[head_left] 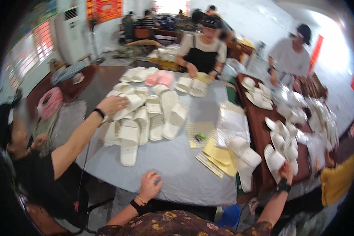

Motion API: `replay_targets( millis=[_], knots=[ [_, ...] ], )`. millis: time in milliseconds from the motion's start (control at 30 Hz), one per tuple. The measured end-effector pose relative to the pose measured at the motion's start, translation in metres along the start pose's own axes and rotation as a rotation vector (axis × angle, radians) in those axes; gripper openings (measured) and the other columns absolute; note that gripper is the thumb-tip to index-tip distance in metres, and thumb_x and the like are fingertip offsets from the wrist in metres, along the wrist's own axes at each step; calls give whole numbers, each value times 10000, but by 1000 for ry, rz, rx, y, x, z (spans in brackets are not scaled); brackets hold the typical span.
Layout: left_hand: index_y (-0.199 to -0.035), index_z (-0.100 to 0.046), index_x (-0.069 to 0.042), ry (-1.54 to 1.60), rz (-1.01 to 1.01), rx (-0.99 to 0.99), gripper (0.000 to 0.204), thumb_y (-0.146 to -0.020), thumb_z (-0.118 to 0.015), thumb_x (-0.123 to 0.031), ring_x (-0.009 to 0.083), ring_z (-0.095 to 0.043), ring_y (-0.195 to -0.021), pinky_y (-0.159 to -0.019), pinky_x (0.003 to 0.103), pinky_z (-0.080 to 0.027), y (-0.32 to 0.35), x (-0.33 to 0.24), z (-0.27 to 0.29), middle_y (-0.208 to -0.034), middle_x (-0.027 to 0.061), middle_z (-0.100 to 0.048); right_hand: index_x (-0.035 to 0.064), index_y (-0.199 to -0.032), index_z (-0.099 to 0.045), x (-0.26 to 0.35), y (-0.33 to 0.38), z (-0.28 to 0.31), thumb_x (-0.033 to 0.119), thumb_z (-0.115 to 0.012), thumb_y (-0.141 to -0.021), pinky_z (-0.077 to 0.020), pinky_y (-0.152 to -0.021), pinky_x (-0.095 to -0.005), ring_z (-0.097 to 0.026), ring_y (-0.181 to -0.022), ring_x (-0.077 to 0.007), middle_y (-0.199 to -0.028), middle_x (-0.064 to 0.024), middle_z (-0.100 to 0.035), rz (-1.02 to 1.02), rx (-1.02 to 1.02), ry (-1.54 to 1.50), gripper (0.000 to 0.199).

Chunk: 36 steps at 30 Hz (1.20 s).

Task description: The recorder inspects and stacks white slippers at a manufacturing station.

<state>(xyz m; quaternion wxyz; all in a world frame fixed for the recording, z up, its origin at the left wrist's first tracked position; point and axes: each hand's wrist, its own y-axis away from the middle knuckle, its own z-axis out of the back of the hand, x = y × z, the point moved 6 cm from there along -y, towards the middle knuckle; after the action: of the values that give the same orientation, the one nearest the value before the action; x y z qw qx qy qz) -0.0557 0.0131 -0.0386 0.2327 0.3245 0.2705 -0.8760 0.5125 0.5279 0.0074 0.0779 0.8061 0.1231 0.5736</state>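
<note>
My left hand (150,186) rests on the near edge of the grey-covered table (177,185), fingers apart and nothing visible in it. On the right, my right hand (286,173) closes on the end of a white slide slipper (275,160) lying on a brown surface. More white slippers (289,147) lie just beyond that one. Between my hands, a crossed pair of white slippers (246,155) hangs over the table's right edge. A pile of white slippers (145,114) spreads over the middle left, where a co-worker's hand (114,106) touches it.
Yellow sheets (223,155), a patterned sheet (200,131) and clear plastic bags (233,124) lie right of the pile. Pink slippers (159,78) are at the back. Across the table a person (202,49) handles slippers; another (291,55) stands far right. A blue bin (229,216) is below the near edge.
</note>
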Motion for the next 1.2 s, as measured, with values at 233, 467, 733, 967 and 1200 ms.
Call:
replay_targets(
  millis=[233, 467, 733, 967, 1200],
  knots=[
    [-1039, -692, -83, -28, 5, -52, 281, -785, -710, -201, 346, -515, -1158, -1004, 455, -405, 9, -1, 13, -1216, 137, -583, 12, -1350, -433, 14, 24, -72, -45, -616, -813, -523, -711, -323, -635, -836, -192, -1090, -99, -614, 364, -113, 285, 571],
    [-1036, -693, -81, -6, 1, -28, 284, -781, -710, -205, 342, -516, -1157, -999, 456, -408, 2, 2, 7, -1210, 128, -589, -34, -1259, -461, 58, -7, -32, 26, -586, -761, -526, -735, -374, -619, -873, -258, -1080, -144, -601, 376, -231, 378, 517],
    [-1016, -691, -79, -4, 1, -46, 275, -765, -724, -187, 349, -519, -1148, -986, 454, -415, 2, -1, 7, -1201, 129, -590, -30, -1154, -583, 70, -64, 38, 68, -597, -809, -518, -647, -346, -622, -753, -203, -939, -87, -644, 210, -92, 530, 359],
    [-1032, -683, -72, -6, 51, -31, 278, -776, -716, -177, 355, -519, -1150, -989, 456, -417, 12, -1, 15, -1212, 141, -586, -4, -1131, -584, 71, -45, 6, 129, -571, -928, -557, -778, -372, -675, -881, -245, -1022, -103, -669, 249, 64, 369, 244],
    [-1167, -645, -59, 200, 85, 96, 372, -840, -705, -227, 366, -515, -1182, -1016, 446, -412, -10, -29, 18, -1262, 157, -577, 72, -1120, -590, 68, 109, -131, 82, -564, -958, -532, -881, -376, -637, -1031, -201, -1121, -62, -654, 219, 279, -145, 164]
  ],
)
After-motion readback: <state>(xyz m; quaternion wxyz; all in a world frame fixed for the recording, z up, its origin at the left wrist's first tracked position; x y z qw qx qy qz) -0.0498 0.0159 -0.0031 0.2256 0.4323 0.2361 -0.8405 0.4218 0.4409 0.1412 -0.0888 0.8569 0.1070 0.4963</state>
